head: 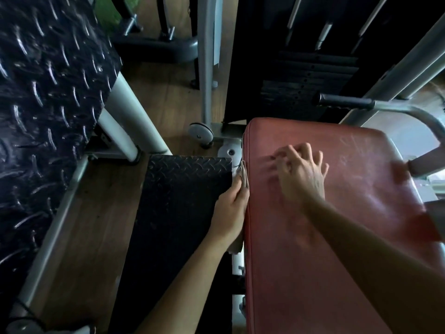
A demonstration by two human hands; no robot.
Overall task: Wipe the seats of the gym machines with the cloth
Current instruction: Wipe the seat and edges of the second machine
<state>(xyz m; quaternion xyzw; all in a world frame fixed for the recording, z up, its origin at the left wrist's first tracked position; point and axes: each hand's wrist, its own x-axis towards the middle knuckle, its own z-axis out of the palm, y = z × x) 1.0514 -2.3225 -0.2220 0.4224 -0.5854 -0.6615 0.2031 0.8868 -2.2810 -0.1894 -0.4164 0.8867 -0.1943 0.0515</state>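
Note:
A worn red padded seat (337, 237) fills the lower right of the head view. My left hand (230, 210) presses a pale cloth (243, 174) flat against the seat's left side edge; the cloth pokes out above the fingers and below the wrist. My right hand (301, 172) rests on top of the seat near its far end, fingers spread and slightly blurred, holding nothing.
A black tread-plate footrest (178, 208) lies just left of the seat. A larger tread plate (48, 92) rises at the upper left on grey tubes. A black-gripped handle (344, 102) and grey frame tubes (409, 59) stand beyond the seat, with a dark weight stack (301, 88) behind. The floor is wood (91, 225).

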